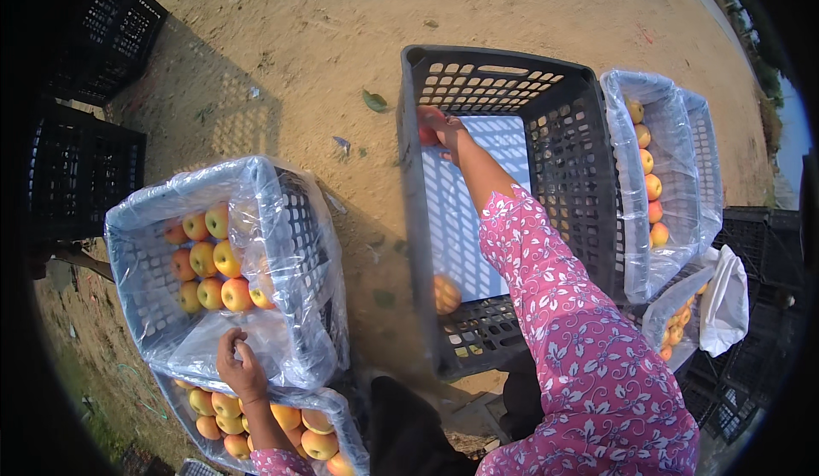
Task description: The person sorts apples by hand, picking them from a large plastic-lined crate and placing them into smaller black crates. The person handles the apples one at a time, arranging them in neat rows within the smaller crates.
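Note:
My right hand (452, 137) reaches into the far left corner of a black plastic crate (563, 150), its fingers on a red apple (427, 124). White sheet material (477, 220) lies on that crate's floor, and another apple (446, 294) rests at its near left corner. My left hand (242, 364), fingers curled with nothing seen in them, is over the near edge of a crate lined with clear plastic (192, 191). Rows of red and yellow apples (203, 258) sit inside this lined crate, partly under the film.
Below it stands another lined crate with apples (228, 405). To the right are a lined crate with an apple row (652, 187), a smaller batch of apples (678, 325) and a white bag (726, 300). Black crates (86, 169) stand at far left on sandy ground.

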The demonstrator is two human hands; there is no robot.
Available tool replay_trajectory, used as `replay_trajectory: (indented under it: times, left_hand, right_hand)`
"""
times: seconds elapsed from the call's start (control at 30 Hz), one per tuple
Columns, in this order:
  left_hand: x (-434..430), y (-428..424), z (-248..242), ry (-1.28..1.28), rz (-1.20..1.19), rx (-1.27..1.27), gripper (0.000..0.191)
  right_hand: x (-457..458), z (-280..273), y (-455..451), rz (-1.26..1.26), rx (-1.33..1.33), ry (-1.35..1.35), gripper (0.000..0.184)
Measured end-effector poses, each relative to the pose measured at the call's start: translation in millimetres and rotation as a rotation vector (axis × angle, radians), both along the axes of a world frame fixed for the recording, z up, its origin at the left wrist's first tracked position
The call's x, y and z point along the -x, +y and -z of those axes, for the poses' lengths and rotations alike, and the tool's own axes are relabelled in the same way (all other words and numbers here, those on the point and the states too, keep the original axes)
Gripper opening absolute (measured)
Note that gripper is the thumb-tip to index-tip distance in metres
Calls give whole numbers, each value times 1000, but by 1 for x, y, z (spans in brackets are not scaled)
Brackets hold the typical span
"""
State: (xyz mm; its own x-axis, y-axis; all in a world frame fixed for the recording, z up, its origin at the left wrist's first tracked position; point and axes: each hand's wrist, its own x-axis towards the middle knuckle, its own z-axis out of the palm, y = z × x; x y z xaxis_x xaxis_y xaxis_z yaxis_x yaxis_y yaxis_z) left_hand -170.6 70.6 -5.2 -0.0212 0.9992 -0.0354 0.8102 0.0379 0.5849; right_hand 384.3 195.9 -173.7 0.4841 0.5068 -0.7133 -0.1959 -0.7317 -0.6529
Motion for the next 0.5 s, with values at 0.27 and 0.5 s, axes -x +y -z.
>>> replay_trajectory:
  times: [0.27, 0.5]
  left_hand:
    - [-1, -1, -2, -23, -12, -19, 22]
    - [0, -2, 0, -25, -47, -43, 21]
  right_hand:
    - [12, 43, 13, 533, -431, 445, 51]
    - [15, 15, 1, 505, -500, 529, 46]
